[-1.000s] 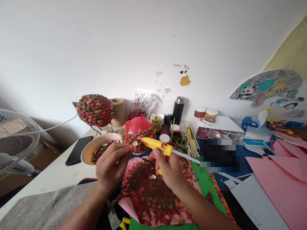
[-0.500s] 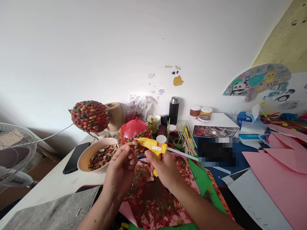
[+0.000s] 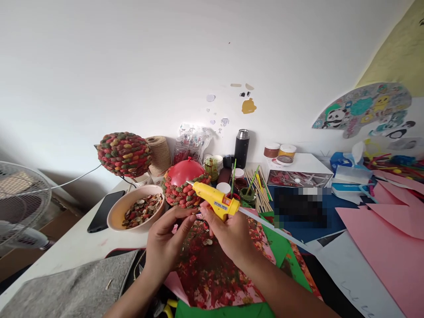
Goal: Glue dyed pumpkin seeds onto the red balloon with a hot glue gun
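Observation:
In my right hand (image 3: 233, 236) is a yellow hot glue gun (image 3: 213, 196), its nozzle pointing up and left and a long glue stick (image 3: 271, 227) sticking out of its back. The nozzle tip is in front of a red balloon (image 3: 185, 172), whose lower part is covered with painted peanut shells (image 3: 180, 194). My left hand (image 3: 168, 234) is closed in a pinch just below the gun, close to my right fingers. What it pinches is small and mostly hidden. A pale bowl (image 3: 114, 214) of painted shell pieces (image 3: 142, 212) stands left of my hands.
A shell-covered ball (image 3: 124, 154), a twine spool (image 3: 159, 154) and a black flask (image 3: 242, 149) stand at the back. Paint jars (image 3: 247, 197) and wooden sticks (image 3: 263, 198) lie right of the balloon. Paint-stained paper (image 3: 215, 278) spreads below my hands; a phone (image 3: 106, 212) lies left.
The glue gun has risen slightly and moved right, its nozzle now away from my left fingertips. My left hand has dropped a little and turned, still pinching. The view has shifted slightly.

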{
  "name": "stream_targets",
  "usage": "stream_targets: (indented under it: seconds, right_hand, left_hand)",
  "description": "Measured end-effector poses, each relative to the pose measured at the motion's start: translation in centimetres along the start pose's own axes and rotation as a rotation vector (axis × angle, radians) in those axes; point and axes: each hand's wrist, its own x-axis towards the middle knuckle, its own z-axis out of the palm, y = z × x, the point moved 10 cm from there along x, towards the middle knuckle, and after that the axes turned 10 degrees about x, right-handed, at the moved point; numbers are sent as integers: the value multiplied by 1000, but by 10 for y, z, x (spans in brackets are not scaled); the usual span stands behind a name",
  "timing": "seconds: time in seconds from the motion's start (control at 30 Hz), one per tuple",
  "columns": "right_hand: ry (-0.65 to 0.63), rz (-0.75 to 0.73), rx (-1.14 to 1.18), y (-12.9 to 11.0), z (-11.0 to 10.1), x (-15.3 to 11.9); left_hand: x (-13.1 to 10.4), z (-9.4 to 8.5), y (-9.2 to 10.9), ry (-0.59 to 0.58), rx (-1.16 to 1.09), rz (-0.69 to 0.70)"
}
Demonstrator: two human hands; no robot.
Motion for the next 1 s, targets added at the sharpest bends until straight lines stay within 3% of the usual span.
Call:
stream_targets:
  seconds: [0.17,0.4,0.6,1.0]
  right_hand:
    - [-42,-129,-73,-4,9,-5]
    - [-75,-278,-347,-19,11,-5]
    - [-165,-224,-395,-17,18,-4]
    - [-158,-221,-403,-18,19,-4]
  left_hand:
    - [1,-5,25,9,122,204]
    - [-5,-5,25,-4,160,226]
    - [-5,-8,22,47,197,219]
    - [-4,-8,21,27,234,220]
